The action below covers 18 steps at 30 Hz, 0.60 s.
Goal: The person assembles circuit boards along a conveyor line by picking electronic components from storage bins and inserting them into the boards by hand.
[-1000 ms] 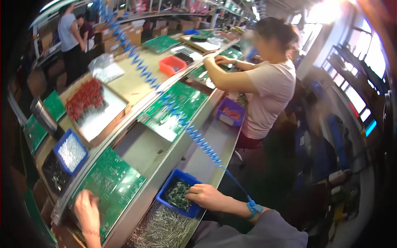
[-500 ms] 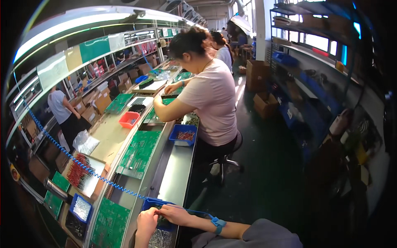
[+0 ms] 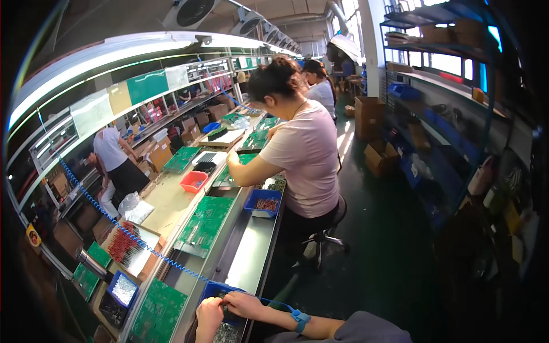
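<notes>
Meeting over the blue bin [image 3: 209, 290] at the view's seven o'clock, the left hand [image 3: 209, 314] and right hand [image 3: 245, 305] seem curled inward; whether they grasp anything, I cannot tell. Fine handling seems underway, calling for steadiness. From them, a green board [image 3: 159, 311] lies at nine, a coiled blue cord [image 3: 153, 251] slanting toward ten, possibly obstructing.

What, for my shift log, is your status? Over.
Left hand, right hand together at blue bin; anything pinched unclear. Green board to their left. Coiled blue cord leads to right wrist strap.
</notes>
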### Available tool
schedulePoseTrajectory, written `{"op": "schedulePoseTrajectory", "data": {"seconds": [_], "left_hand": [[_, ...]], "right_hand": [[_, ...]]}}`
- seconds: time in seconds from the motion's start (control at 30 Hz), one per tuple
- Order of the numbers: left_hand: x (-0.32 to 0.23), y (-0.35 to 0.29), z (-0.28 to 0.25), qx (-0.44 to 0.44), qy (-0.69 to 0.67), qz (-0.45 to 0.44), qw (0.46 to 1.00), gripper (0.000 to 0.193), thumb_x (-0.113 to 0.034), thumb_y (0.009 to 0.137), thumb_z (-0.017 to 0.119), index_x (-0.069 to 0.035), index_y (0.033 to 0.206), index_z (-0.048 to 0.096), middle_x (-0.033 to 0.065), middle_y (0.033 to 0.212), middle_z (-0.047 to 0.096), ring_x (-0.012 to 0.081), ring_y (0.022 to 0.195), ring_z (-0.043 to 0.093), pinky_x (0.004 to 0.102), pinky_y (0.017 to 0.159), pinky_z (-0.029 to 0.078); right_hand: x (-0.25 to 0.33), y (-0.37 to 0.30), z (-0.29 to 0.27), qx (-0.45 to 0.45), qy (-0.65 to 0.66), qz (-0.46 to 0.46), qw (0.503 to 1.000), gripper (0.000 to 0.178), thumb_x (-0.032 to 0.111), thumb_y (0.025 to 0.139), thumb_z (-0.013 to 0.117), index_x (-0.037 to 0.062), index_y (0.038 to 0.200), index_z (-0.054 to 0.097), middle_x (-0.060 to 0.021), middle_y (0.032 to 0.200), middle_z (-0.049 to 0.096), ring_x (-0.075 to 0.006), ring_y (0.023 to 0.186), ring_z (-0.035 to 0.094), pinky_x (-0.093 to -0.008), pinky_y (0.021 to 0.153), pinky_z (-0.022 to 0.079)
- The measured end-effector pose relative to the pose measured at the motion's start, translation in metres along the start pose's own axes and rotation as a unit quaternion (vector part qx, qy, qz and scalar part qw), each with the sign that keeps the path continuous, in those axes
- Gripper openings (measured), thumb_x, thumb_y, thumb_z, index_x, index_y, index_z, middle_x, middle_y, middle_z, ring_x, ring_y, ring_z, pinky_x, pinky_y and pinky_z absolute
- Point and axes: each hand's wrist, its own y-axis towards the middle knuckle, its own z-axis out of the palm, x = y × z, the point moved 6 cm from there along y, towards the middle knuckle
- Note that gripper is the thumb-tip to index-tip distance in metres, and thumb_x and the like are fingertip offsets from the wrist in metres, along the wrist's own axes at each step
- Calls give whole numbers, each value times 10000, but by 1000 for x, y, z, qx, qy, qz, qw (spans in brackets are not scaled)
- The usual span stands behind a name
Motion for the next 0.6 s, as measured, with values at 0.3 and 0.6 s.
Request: {"op": "schedulePoseTrajectory", "data": {"seconds": [0.3,0.6], "left_hand": [[-6,-3,3,25,-2,16,1000,62,-92,732,609,-67,694,566,105,711,585,308,725,583,418,631,488],[2,-3,5,84,-86,8,993,32,-90,735,567,-80,704,566,97,703,608,282,721,598,401,612,475]], "right_hand": [[4,-1,-9,-22,6,-50,998,136,93,756,616,77,891,611,-77,826,610,-263,793,600,-348,679,488],[12,1,-14,9,-15,-31,999,153,80,755,637,101,907,632,-34,867,634,-210,780,623,-295,647,500]]}}
